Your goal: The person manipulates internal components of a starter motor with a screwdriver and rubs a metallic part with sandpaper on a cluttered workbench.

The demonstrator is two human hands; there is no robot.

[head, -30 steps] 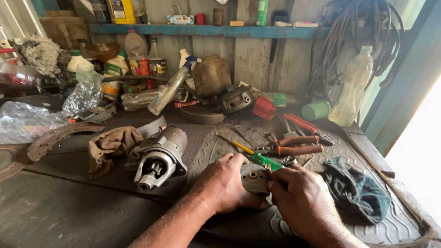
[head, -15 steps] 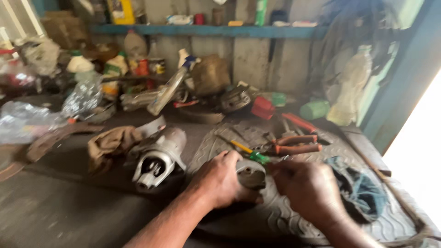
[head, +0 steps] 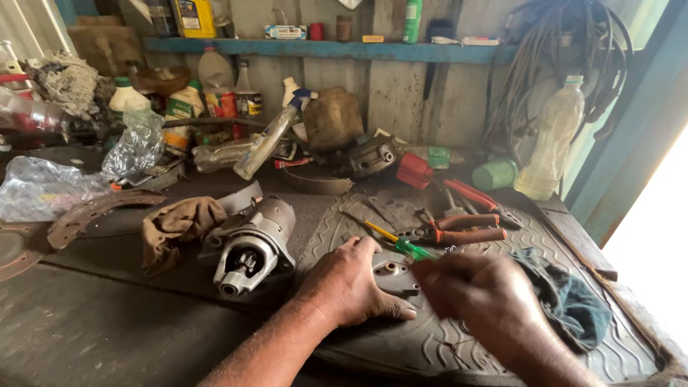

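My left hand (head: 351,283) lies palm down over a small grey metal end cover (head: 396,276) with round holes, on a ribbed rubber mat (head: 502,337). My right hand (head: 476,290) is just right of that cover, fingers bunched and blurred; whether it pinches anything cannot be told. A green-handled screwdriver (head: 401,244) lies just beyond the cover. A grey starter motor (head: 251,240) rests on its side to the left of my left hand, beside a brown rag (head: 175,226).
Orange-handled pliers (head: 459,229) and red-handled cutters (head: 476,197) lie past the screwdriver. A dark blue cloth (head: 570,301) lies at the right. Bottles, a spray bottle (head: 269,136), a curved rusty brake shoe (head: 89,211) and plastic bags (head: 43,186) crowd the back and left.
The view has moved in closer. My right hand has shifted slightly right, off the metal cover, and is blurred in motion. My left hand stays on the cover.
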